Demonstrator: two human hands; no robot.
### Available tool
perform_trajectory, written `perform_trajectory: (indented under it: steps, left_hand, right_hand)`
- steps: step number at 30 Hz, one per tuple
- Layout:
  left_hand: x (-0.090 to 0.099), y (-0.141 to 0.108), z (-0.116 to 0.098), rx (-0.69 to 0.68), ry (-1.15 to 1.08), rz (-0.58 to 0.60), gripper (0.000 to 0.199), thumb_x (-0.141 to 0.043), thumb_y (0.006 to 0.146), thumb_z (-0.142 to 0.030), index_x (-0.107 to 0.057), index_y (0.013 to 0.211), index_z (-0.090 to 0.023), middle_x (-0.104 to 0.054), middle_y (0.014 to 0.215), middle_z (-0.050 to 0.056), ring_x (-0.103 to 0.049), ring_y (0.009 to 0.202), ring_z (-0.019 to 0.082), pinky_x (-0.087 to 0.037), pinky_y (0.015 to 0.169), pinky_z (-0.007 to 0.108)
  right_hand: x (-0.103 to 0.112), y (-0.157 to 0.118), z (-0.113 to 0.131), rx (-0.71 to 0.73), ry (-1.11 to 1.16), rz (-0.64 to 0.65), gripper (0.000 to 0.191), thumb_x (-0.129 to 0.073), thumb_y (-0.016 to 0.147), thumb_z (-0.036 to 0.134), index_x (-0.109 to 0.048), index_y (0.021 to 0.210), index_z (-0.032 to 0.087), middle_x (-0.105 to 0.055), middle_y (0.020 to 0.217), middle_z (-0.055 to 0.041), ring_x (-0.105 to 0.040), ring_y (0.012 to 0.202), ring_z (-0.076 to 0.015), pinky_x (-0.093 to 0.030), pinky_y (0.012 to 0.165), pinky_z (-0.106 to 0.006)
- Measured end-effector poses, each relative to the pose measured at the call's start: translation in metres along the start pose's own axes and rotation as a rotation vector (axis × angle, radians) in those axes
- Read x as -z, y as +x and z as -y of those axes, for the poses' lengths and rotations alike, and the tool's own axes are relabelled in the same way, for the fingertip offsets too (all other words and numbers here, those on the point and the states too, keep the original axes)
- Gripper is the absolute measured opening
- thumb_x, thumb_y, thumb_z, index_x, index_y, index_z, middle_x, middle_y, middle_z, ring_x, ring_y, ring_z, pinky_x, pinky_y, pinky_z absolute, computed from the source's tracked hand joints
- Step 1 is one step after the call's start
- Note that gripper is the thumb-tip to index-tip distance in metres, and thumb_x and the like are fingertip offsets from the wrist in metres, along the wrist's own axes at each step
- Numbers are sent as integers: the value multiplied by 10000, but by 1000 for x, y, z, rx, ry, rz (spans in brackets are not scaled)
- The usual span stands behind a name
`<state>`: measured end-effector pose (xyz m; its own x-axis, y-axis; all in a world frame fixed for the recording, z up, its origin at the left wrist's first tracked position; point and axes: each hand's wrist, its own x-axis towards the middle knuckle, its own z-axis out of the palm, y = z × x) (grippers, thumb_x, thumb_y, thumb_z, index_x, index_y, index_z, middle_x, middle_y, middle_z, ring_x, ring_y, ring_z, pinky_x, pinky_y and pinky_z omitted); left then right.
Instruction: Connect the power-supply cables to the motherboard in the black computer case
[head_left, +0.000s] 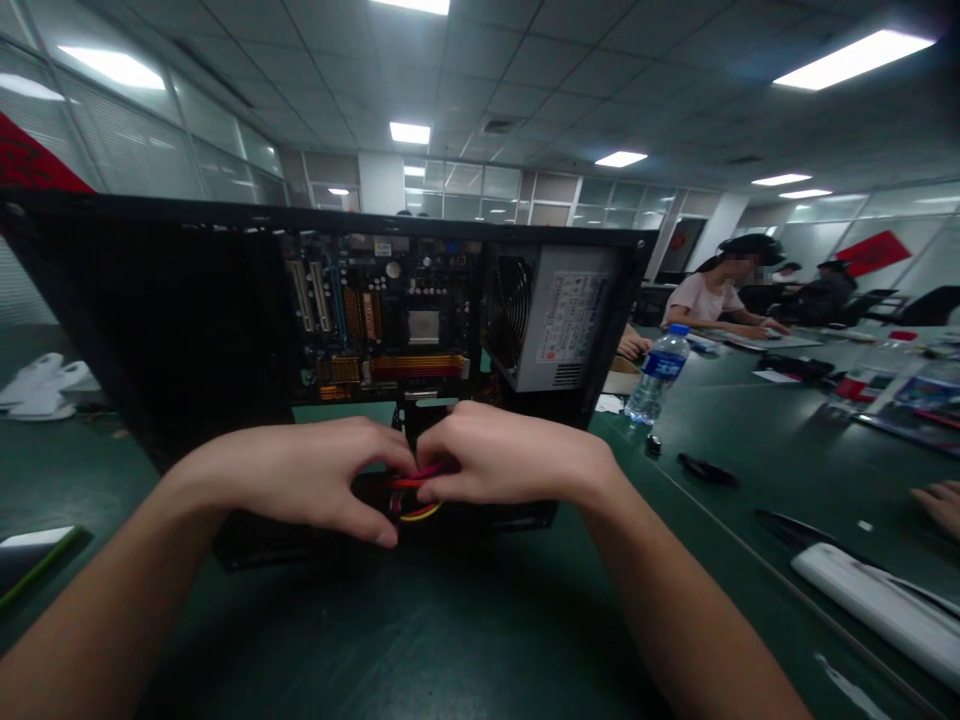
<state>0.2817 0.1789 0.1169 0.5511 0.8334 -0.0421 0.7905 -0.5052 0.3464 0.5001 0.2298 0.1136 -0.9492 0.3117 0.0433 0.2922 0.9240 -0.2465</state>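
Note:
A black computer case [180,212] stands open toward me on the green table. Inside it are a motherboard [386,320] with a bare processor chip [424,327], and a silver power supply [566,315] with a fan at the upper right. A bundle of red and yellow power cables [411,484] hangs low in the case. My right hand [502,455] pinches these cables between thumb and fingers. From the left, my left hand [315,475] reaches to the same bundle, its thumb apart from the fingers and its fingertips beside the cables. The cable ends are hidden.
To the right of the case stands a water bottle [660,375], with small black items [707,470] near it. A white bar-shaped object [877,600] lies at the right. Another person's hand [941,505] shows at the right edge; a person [716,295] sits farther back.

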Motion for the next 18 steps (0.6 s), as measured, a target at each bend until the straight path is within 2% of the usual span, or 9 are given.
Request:
perform_trajectory:
  steps: [3, 5, 8, 11, 13, 18]
  left_hand:
    - [7, -3, -1, 59, -54, 35, 322, -757, 816, -511, -811, 1006, -257, -752, 870, 29, -683, 761, 216, -504, 653, 260]
    - [12, -3, 0, 80, -111, 13, 324, -692, 869, -532, -803, 966, -243, -727, 796, 9, -661, 707, 193, -488, 626, 251]
    - [19, -2, 3, 93, -216, -51, 336, -713, 848, -527, -798, 1006, -243, -747, 861, 4, -679, 769, 191, -522, 682, 254]
    - [19, 2, 8, 133, -320, -105, 388, -726, 825, -543, -784, 1041, -227, -743, 850, 21, -679, 743, 186, -548, 672, 268]
    - [16, 4, 11, 151, -362, -139, 410, -720, 830, -555, -770, 1053, -215, -726, 801, 25, -671, 708, 182, -552, 644, 271]
    - [11, 8, 21, 125, -475, -228, 541, -759, 831, -478, -673, 1306, -231, -733, 858, 27, -688, 746, 186, -590, 691, 300]
  right_hand:
    - [4, -3, 1, -9, 50, -197, 237, -641, 1001, 345, -728, 956, 129, -685, 788, -25, -559, 673, -111, -333, 613, -242]
    - [6, -5, 2, -51, 65, -295, 308, -631, 1005, 405, -699, 901, 124, -658, 760, -19, -534, 651, -106, -313, 597, -244]
    - [6, -6, 2, -92, 119, -301, 377, -603, 1009, 471, -663, 855, 132, -629, 726, -6, -512, 605, -99, -304, 571, -242]
    - [2, -2, -1, -83, 220, -228, 301, -594, 1007, 428, -663, 959, 139, -654, 781, -5, -555, 605, -103, -342, 560, -230]
    - [-1, 2, -6, -67, 291, -227, 264, -586, 1002, 397, -656, 1011, 143, -669, 825, -8, -583, 621, -109, -374, 562, -224]
    - [-6, 9, -17, -120, 467, -415, 311, -610, 977, 447, -626, 887, 150, -614, 727, 7, -560, 603, -111, -376, 527, -221]
